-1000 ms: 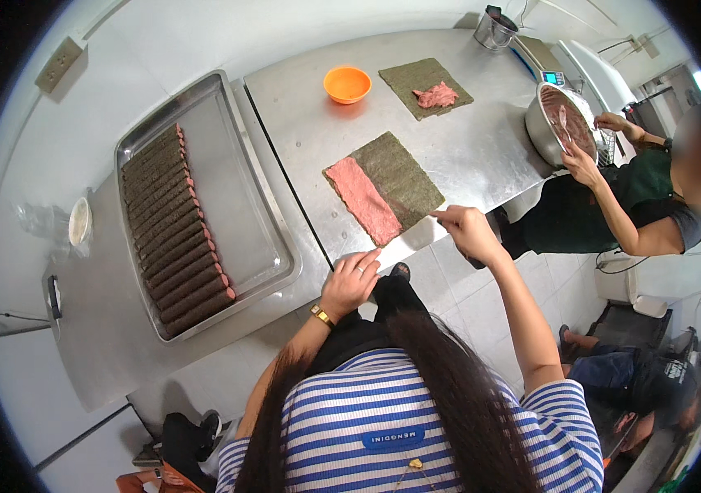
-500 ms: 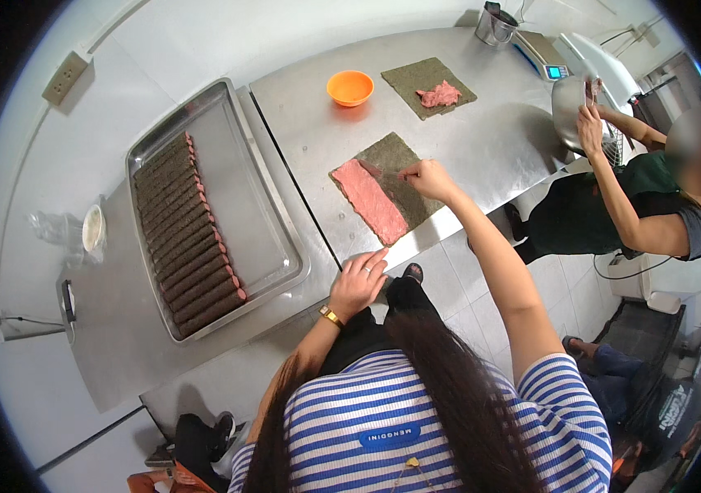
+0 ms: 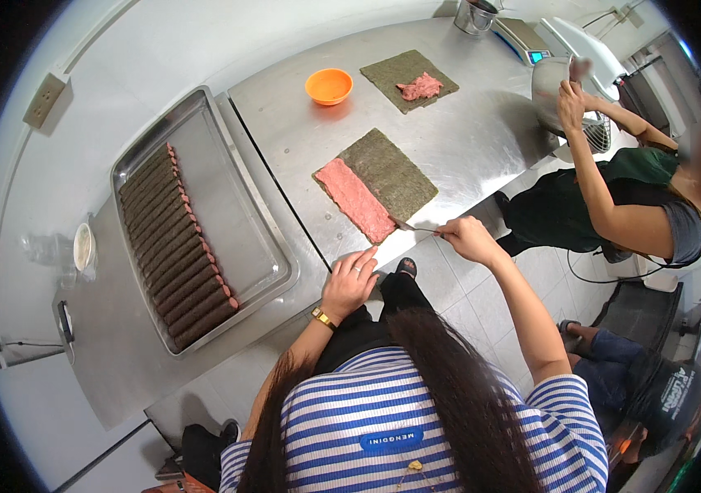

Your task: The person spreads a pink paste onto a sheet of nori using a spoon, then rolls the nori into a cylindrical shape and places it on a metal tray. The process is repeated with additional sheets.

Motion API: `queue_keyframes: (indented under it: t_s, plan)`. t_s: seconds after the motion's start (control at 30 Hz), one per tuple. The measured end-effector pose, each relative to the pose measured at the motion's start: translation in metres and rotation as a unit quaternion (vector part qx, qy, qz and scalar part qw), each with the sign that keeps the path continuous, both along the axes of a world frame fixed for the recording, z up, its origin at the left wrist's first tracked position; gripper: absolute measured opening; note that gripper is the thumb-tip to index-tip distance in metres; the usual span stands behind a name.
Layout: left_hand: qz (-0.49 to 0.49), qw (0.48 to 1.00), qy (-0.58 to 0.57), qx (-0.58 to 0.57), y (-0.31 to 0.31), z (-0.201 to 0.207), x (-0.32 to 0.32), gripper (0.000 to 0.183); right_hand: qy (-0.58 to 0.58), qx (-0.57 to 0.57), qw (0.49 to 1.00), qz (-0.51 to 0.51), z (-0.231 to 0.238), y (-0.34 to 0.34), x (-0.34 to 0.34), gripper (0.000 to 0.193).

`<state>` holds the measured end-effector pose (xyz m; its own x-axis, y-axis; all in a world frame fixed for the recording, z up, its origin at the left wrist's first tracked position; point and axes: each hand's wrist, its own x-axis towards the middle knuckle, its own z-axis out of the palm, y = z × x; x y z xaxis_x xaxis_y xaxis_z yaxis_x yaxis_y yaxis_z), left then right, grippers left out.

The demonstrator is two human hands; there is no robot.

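a thin knife (image 3: 413, 227) is pinched in the right hand (image 3: 467, 238), its tip at the pink paste (image 3: 356, 200) spread on a seaweed sheet (image 3: 390, 171). the left hand (image 3: 350, 283) is rested loosely spread on the steel table (image 3: 465, 140) edge. a tray (image 3: 235, 238) of dark rolls (image 3: 174, 246) is set to the left, an orange bowl (image 3: 329, 85) beyond.

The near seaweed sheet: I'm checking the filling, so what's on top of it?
A pink meat paste strip covers the left part of the seaweed sheet; the rest is bare. The right hand holds a knife at the near edge. Nothing shows under the paste.

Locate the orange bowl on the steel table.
In the head view the orange bowl sits at the table's far side, just left of the far seaweed sheet, beyond the near seaweed sheet spread with pink paste.
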<state>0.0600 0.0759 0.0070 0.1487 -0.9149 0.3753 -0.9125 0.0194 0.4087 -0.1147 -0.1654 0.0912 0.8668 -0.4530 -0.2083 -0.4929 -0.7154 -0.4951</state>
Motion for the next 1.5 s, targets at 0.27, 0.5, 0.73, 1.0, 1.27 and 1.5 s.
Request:
queue_keyframes:
  t_s: [0.27,0.5,0.73,1.0,1.27,1.5]
  plan:
    - [-0.006,1.000,0.009,0.002,0.001,0.003,0.001,0.038,-0.041,-0.036,0.998,-0.005,0.021,-0.009,0.013,0.024]
    - [-0.009,1.000,0.007,0.000,0.002,0.002,0.002,0.036,-0.012,-0.200,0.974,0.108,0.024,0.013,0.027,0.035]
    - [-0.010,1.000,0.009,-0.004,0.003,0.004,0.003,0.036,0.029,-0.199,0.968,0.149,0.053,0.007,0.012,0.029]
    - [-0.017,1.000,-0.002,-0.003,0.002,0.006,0.004,0.037,0.004,-0.234,0.957,0.168,0.032,0.008,0.033,0.033]
    - [-0.018,1.000,0.002,-0.008,0.002,0.005,0.004,0.038,0.004,-0.217,0.968,0.123,0.050,0.010,0.002,0.029]
    - [-0.017,1.000,0.008,-0.003,0.002,0.006,0.003,0.037,-0.007,-0.208,0.974,0.090,0.031,0.038,0.004,0.030]
